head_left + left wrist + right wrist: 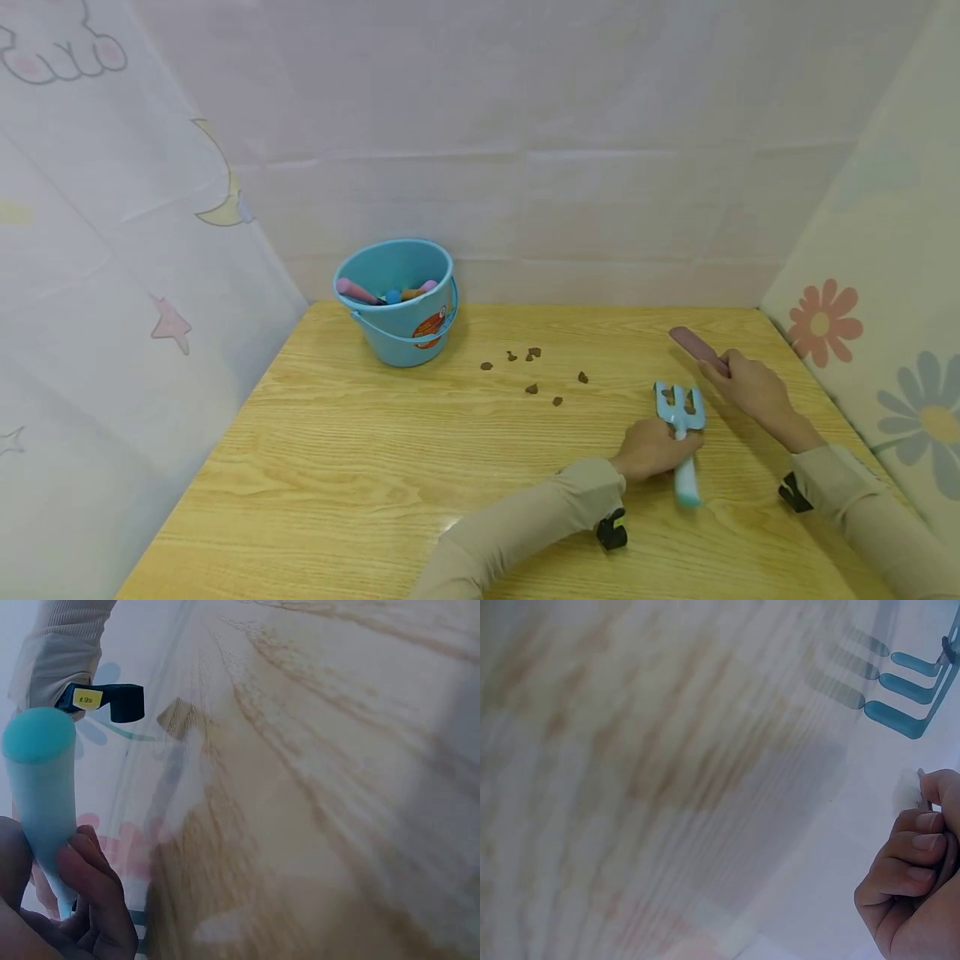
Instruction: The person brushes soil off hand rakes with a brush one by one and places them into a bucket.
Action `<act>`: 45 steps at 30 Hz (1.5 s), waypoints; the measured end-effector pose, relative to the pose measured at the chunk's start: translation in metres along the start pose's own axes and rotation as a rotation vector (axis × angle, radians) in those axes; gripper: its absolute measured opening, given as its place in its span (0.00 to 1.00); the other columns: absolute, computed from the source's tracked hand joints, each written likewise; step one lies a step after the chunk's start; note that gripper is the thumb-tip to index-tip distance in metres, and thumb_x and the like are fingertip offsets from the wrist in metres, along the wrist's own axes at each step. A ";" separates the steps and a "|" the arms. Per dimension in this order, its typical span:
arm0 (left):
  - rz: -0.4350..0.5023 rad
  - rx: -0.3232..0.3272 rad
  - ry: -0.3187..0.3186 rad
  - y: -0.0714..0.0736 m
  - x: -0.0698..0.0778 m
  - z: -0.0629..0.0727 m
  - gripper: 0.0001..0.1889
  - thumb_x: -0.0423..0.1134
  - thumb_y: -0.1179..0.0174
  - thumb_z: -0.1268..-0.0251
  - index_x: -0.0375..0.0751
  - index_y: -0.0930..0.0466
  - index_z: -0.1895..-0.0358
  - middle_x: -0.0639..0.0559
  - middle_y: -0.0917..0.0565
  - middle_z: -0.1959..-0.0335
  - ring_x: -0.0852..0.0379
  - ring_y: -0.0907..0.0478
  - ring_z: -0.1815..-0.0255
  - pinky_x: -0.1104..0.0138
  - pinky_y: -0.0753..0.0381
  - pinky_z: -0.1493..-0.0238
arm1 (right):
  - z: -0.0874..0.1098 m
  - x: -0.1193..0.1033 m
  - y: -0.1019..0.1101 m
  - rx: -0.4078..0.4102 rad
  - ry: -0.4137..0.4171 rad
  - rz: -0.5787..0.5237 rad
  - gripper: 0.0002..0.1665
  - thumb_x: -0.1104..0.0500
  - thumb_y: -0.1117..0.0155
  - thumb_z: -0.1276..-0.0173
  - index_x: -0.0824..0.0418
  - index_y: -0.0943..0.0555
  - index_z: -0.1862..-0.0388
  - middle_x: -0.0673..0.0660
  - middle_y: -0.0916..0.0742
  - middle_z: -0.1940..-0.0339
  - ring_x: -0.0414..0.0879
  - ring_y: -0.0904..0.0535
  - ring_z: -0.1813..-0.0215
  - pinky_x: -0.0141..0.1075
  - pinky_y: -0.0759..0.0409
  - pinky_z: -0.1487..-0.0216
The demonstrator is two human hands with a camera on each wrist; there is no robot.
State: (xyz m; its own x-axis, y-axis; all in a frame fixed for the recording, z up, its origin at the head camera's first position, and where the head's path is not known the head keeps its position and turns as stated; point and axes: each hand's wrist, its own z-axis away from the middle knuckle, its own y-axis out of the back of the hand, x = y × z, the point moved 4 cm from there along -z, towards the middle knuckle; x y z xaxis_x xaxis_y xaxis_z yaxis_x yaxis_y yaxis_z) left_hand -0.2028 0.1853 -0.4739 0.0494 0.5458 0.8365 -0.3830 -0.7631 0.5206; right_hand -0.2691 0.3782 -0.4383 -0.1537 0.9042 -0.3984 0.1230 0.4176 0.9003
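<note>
My left hand point(654, 450) grips a light blue hand fork point(681, 408) by its pale handle near the tines, low over the right side of the table. Small brown bits show about the tines. In the left wrist view, the fingers curl round the handle point(45, 795), whose rounded end is teal. My right hand point(753, 387), just to the right of the fork, holds a flat mauve strip-like tool point(696, 346) that points to the back left. The right wrist view shows that hand's fingers point(922, 844) curled, hiding most of the tool; its exact kind I cannot tell.
A light blue bucket point(407, 333) with a wire-like blue handle stands at the back left, with several coloured tool handles inside. Scattered brown scraps point(532, 389) lie mid-table toward the back. Printed cloth walls point(562, 208) rise behind and beside the wooden table point(360, 467).
</note>
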 end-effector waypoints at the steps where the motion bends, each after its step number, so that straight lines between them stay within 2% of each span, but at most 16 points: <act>1: -0.012 -0.001 -0.009 0.001 0.000 0.000 0.30 0.55 0.39 0.36 0.45 0.36 0.93 0.58 0.36 0.99 0.64 0.43 0.97 0.72 0.44 0.93 | 0.000 -0.001 0.000 0.002 0.003 0.002 0.30 0.43 0.51 0.22 0.73 0.27 0.60 0.54 0.26 0.84 0.47 0.33 0.84 0.39 0.37 0.84; 4: -0.035 0.016 -0.040 0.003 0.000 0.000 0.30 0.53 0.38 0.36 0.46 0.38 0.93 0.59 0.40 0.99 0.65 0.46 0.97 0.73 0.47 0.93 | 0.000 -0.002 0.000 0.004 0.006 0.009 0.30 0.42 0.51 0.22 0.72 0.27 0.60 0.54 0.26 0.84 0.47 0.33 0.84 0.39 0.37 0.84; 7: -0.031 0.016 -0.044 0.004 -0.001 0.001 0.29 0.51 0.39 0.36 0.46 0.38 0.93 0.60 0.41 0.99 0.66 0.47 0.97 0.73 0.47 0.94 | 0.000 -0.004 0.000 0.007 0.013 0.006 0.30 0.42 0.51 0.22 0.72 0.27 0.59 0.54 0.25 0.84 0.47 0.33 0.84 0.39 0.36 0.84; 15: -0.011 0.028 -0.112 0.017 -0.003 0.001 0.27 0.49 0.42 0.33 0.47 0.38 0.90 0.60 0.40 0.96 0.66 0.46 0.95 0.74 0.45 0.93 | 0.000 -0.009 0.001 0.036 0.048 -0.001 0.29 0.43 0.50 0.22 0.73 0.26 0.58 0.53 0.26 0.85 0.47 0.33 0.86 0.39 0.37 0.85; 22: 0.011 0.035 -0.155 0.036 -0.011 0.000 0.24 0.48 0.44 0.32 0.47 0.38 0.87 0.60 0.38 0.93 0.67 0.43 0.93 0.74 0.43 0.91 | -0.002 -0.019 0.001 0.051 0.079 -0.014 0.28 0.45 0.48 0.22 0.72 0.26 0.60 0.53 0.27 0.86 0.45 0.34 0.86 0.38 0.38 0.86; 33: 0.096 0.053 -0.158 0.067 -0.031 -0.001 0.23 0.50 0.45 0.29 0.47 0.34 0.83 0.59 0.33 0.90 0.66 0.40 0.91 0.73 0.40 0.90 | 0.000 -0.041 0.001 0.029 0.121 -0.024 0.26 0.50 0.49 0.22 0.76 0.27 0.55 0.53 0.29 0.85 0.44 0.36 0.86 0.36 0.39 0.86; 39: 0.153 0.057 -0.181 0.085 -0.040 -0.001 0.22 0.45 0.46 0.26 0.43 0.31 0.83 0.60 0.25 0.90 0.67 0.36 0.92 0.73 0.41 0.90 | 0.002 -0.057 0.004 0.025 0.157 -0.052 0.24 0.52 0.49 0.22 0.76 0.26 0.54 0.52 0.28 0.85 0.44 0.36 0.86 0.35 0.40 0.87; 42: 0.193 0.038 -0.164 0.093 -0.042 0.003 0.20 0.44 0.46 0.25 0.41 0.28 0.79 0.58 0.21 0.87 0.66 0.28 0.89 0.73 0.32 0.88 | 0.001 -0.062 0.002 0.017 0.170 -0.065 0.24 0.52 0.50 0.22 0.76 0.26 0.54 0.52 0.27 0.84 0.44 0.35 0.86 0.35 0.39 0.86; 45: 0.230 0.010 -0.141 0.101 -0.043 0.008 0.17 0.44 0.47 0.24 0.37 0.24 0.73 0.55 0.18 0.84 0.63 0.21 0.85 0.69 0.21 0.83 | 0.000 -0.067 0.001 0.022 0.188 -0.059 0.24 0.51 0.49 0.22 0.76 0.25 0.55 0.52 0.27 0.84 0.43 0.35 0.86 0.35 0.37 0.85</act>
State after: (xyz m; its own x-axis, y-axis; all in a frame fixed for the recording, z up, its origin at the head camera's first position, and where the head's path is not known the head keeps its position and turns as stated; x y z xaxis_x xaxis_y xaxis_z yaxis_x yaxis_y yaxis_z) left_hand -0.2361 0.0825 -0.4558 0.0904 0.3045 0.9482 -0.3901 -0.8652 0.3151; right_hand -0.2586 0.3184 -0.4110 -0.3416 0.8464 -0.4085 0.1300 0.4730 0.8714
